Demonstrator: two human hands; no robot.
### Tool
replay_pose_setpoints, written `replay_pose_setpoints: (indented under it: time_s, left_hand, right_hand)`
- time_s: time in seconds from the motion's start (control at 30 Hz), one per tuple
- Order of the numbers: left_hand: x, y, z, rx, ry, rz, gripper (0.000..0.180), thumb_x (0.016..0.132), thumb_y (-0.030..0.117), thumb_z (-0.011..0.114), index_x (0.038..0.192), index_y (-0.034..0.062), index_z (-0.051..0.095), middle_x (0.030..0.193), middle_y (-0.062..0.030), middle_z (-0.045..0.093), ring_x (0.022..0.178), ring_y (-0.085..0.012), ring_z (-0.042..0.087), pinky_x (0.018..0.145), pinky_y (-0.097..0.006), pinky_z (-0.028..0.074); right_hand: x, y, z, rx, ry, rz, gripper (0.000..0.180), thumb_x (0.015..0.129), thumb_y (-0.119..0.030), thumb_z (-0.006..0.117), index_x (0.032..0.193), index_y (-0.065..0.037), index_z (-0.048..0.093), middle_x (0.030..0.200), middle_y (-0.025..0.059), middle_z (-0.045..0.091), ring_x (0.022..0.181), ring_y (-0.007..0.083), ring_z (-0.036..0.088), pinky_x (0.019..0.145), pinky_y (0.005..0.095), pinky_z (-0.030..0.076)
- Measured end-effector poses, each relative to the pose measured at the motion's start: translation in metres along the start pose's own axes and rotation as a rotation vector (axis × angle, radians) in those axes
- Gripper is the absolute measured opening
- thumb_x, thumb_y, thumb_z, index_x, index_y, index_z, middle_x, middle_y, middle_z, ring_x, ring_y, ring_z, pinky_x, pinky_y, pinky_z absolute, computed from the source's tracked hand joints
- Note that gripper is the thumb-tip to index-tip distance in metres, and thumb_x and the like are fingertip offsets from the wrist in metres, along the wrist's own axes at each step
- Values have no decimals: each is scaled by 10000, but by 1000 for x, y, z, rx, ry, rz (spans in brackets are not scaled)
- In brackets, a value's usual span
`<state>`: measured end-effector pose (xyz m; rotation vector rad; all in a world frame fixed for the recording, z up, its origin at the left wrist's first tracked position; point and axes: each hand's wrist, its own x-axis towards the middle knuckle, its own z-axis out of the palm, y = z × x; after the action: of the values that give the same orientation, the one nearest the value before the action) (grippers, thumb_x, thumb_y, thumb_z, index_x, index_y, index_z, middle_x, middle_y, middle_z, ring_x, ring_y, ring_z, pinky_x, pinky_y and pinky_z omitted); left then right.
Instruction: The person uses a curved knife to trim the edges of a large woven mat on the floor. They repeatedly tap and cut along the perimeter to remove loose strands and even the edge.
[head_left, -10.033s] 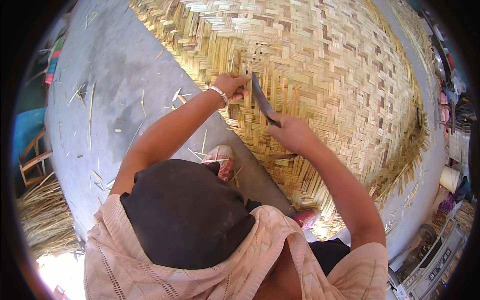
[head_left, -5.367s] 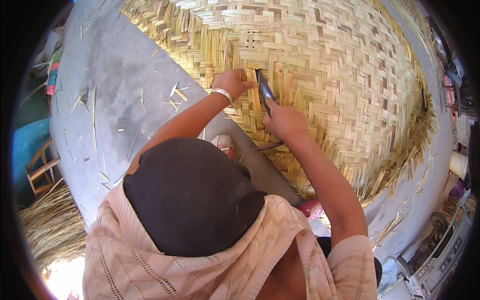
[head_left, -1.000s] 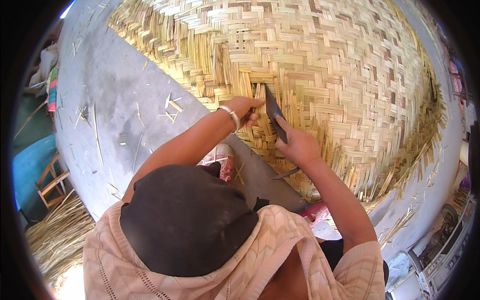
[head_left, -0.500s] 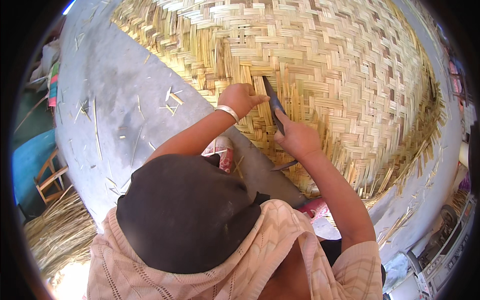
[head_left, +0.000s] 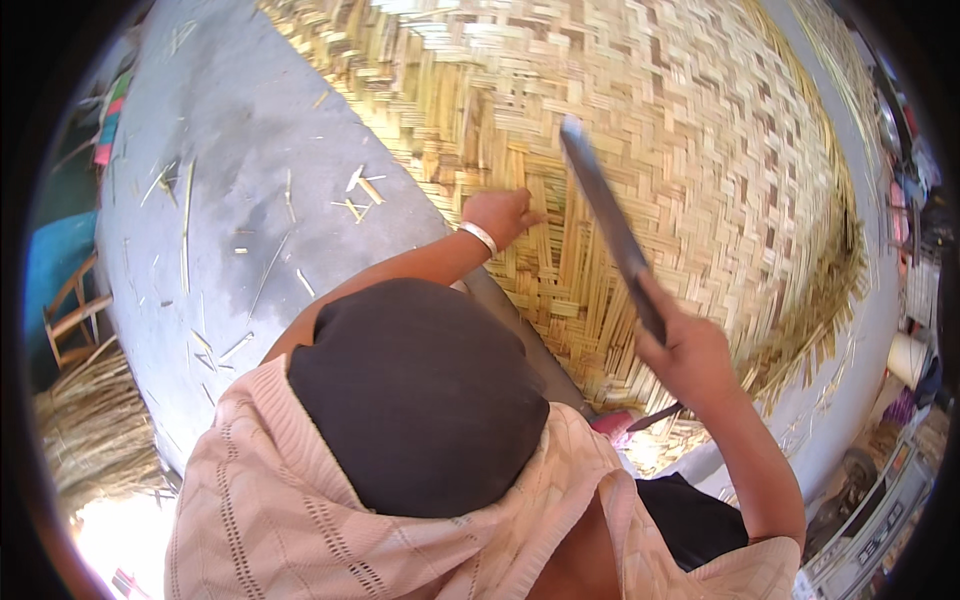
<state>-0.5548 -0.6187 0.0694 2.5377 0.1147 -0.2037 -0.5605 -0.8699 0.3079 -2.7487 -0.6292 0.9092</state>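
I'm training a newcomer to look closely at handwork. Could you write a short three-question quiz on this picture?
1. Multiple choice. The dark blade is held by: a) nothing; b) the right hand; c) both hands.
2. True or false: the left hand has a white bracelet at its wrist.
3. Open question: what lies scattered on the grey floor beside the woven mat?

Key: 1. b. 2. True. 3. Loose pale strips.
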Motion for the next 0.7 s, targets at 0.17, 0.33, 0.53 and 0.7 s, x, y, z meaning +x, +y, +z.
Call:
replay_pose_setpoints:
  time_s: [0.17,0.33,0.53,0.7]
  left_hand:
    - [-18,0,-3,-114,41,-24,341,876,430,635,792,102,602,711,-112,637,712,-341,631,631,-456,486]
    - [-31,-8,-2,-227,166,178,175,847,263,654,866,98,599,818,-125,642,756,-341,630,645,-463,493]
    - [-31,-10,-2,-221,128,172,122,825,208,645,840,102,585,767,-94,618,736,-323,627,628,-471,492]
    - [-28,-6,2,-192,179,138,117,833,222,621,806,112,591,733,-65,603,687,-293,632,596,-457,493]
  right_hand:
    - [73,-50,-20,324,587,-386,619,895,-131,603,1476,-152,391,849,149,675,618,197,641,592,312,503]
    - [177,-87,23,-400,18,-117,596,875,-267,560,1454,-274,418,828,163,668,705,304,660,663,427,528]
    - [201,-101,8,7,378,-284,564,866,-266,553,1419,-281,443,875,136,684,803,332,672,697,445,535]
    - [251,-143,22,-144,143,-267,571,868,-303,556,1425,-277,434,987,139,691,854,347,672,748,461,535]
